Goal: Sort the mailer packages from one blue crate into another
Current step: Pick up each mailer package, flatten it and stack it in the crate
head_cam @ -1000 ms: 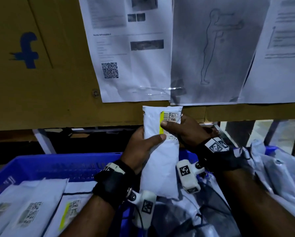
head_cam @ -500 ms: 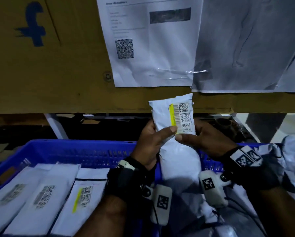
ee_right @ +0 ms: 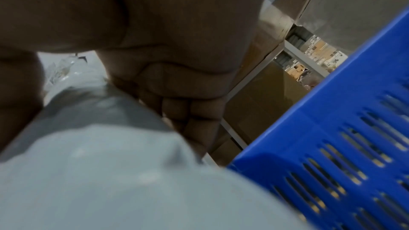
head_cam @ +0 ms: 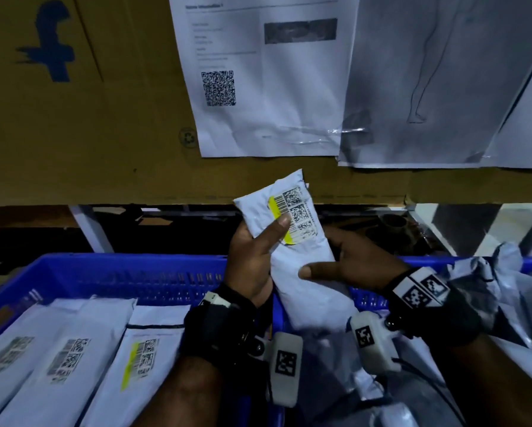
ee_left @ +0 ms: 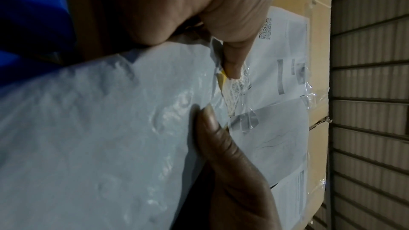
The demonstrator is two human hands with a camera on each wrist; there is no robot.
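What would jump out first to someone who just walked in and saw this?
A white mailer package held up in the middle of the head view, its yellow-edged barcode label facing the camera, gripped by the left hand and the right hand. Below left, a blue crate holds labelled mailers lying side by side. Behind, printed sheets, one bearing a QR code, are taped to brown cardboard.
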